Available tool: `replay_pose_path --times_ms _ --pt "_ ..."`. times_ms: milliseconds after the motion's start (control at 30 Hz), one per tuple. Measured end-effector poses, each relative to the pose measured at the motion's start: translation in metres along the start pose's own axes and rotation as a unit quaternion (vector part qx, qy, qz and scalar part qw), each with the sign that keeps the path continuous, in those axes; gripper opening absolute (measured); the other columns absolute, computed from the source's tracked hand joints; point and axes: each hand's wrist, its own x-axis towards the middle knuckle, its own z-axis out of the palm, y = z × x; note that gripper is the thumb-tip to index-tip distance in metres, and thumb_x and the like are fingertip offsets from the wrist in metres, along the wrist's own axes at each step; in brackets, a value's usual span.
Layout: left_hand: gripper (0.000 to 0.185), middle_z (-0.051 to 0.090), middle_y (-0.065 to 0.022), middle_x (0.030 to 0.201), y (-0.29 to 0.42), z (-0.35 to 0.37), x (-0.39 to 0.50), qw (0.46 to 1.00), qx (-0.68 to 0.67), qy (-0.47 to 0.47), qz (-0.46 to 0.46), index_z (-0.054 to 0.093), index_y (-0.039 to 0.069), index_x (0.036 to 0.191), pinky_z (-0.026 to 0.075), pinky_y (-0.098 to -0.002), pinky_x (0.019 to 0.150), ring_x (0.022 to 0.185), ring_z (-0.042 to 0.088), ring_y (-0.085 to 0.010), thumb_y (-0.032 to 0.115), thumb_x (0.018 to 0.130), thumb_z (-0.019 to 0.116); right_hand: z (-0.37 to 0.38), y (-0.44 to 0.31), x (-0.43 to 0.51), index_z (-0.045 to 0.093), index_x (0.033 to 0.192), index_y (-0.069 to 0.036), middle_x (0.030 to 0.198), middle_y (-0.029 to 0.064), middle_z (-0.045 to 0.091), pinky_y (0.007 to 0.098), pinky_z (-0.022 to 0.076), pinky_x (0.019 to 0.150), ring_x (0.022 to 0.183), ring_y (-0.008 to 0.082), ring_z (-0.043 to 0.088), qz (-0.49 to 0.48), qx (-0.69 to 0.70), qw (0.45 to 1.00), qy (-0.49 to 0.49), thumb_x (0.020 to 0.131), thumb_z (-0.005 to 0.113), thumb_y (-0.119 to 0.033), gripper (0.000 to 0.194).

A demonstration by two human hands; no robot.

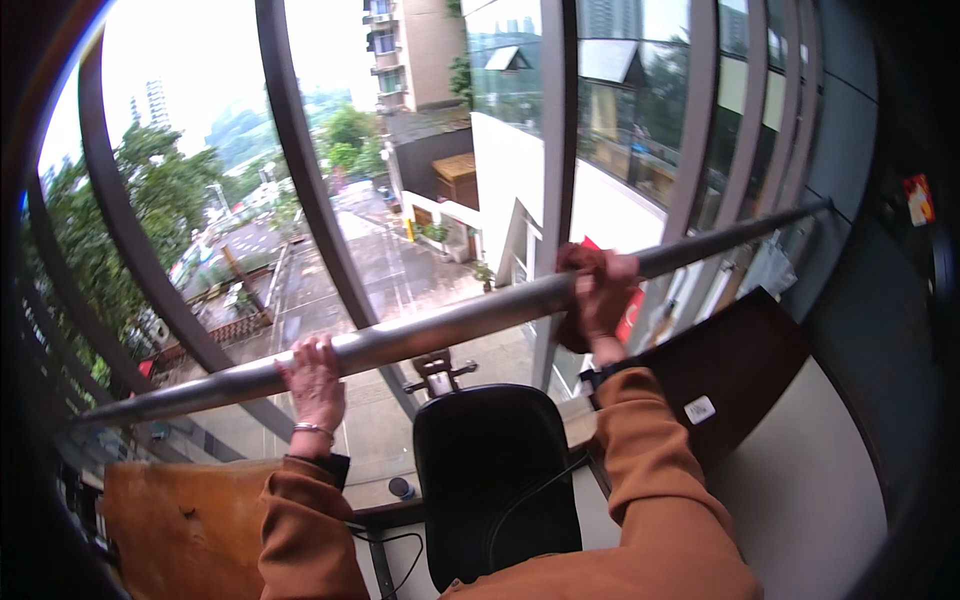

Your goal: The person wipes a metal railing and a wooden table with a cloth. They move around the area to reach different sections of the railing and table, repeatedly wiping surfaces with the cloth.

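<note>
A round metal rail [457, 319] slants across the view in front of the window. My left hand [315, 386] lies over the rail from the near side, its fingers curled onto the top. Farther right, my right hand [609, 292] presses a reddish-brown cloth [574, 326] against the same rail. The cloth wraps partly around the metal and hangs below it. That hand is slightly blurred, and the fingers' far side is hidden.
Tall window mullions [559, 150] stand just beyond the rail. Below it are a black chair back [495, 465], a dark brown board [739, 367] with a white label, and a worn wooden panel [187, 525]. A small round container [401, 488] sits on the sill; a black cable [525, 491] crosses the chair.
</note>
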Motion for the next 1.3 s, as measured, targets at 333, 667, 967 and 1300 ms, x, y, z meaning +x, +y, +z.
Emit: replay_pose_path --times_ms 333,667,967,1300 --pt "0.059 0.045 -0.0135 0.136 0.005 0.004 -0.001 1.000 -0.016 0.012 -0.005 0.041 0.012 0.142 0.022 -0.0707 0.109 0.130 0.041 -0.0373 0.008 0.085 0.056 0.087 0.014 -0.063 0.056 0.105 0.007 0.099 0.0271 0.063 0.0447 0.0450 0.091 0.097 0.0381 0.057 0.306 0.063 0.935 0.168 0.107 0.034 -0.038 0.049" --pt "0.057 0.044 -0.0124 0.140 0.010 0.001 0.002 1.000 -0.006 0.003 -0.022 0.038 0.014 0.143 0.023 -0.0719 0.107 0.133 0.041 -0.0357 0.009 0.088 0.054 0.095 -0.255 -0.135 0.061 0.111 0.014 0.113 0.0291 0.063 0.0390 0.0444 0.098 0.107 0.0356 0.058 0.435 0.315 0.841 -0.068 0.105 0.042 -0.042 0.059" --pt "0.061 0.043 -0.0134 0.139 0.015 0.001 0.002 0.998 -0.052 0.016 -0.025 0.038 0.014 0.143 0.021 -0.0722 0.109 0.135 0.039 -0.0385 0.008 0.085 0.059 0.037 -0.233 -0.149 0.053 0.127 0.006 0.125 0.0212 0.056 0.0437 0.0328 0.108 0.121 0.0308 0.049 0.018 0.306 0.951 -0.033 0.102 0.044 -0.013 0.033" --pt "0.082 0.039 -0.0166 0.146 0.010 -0.006 0.002 0.988 -0.154 0.005 -0.022 0.015 0.001 0.155 0.012 -0.0688 0.113 0.142 0.030 -0.0406 0.017 0.086 0.057 0.104 -0.284 -0.097 0.050 0.137 -0.010 0.127 0.0112 0.056 0.0519 0.0310 0.107 0.123 0.0283 0.051 -0.241 0.013 0.951 -0.195 0.091 0.060 -0.032 0.052"
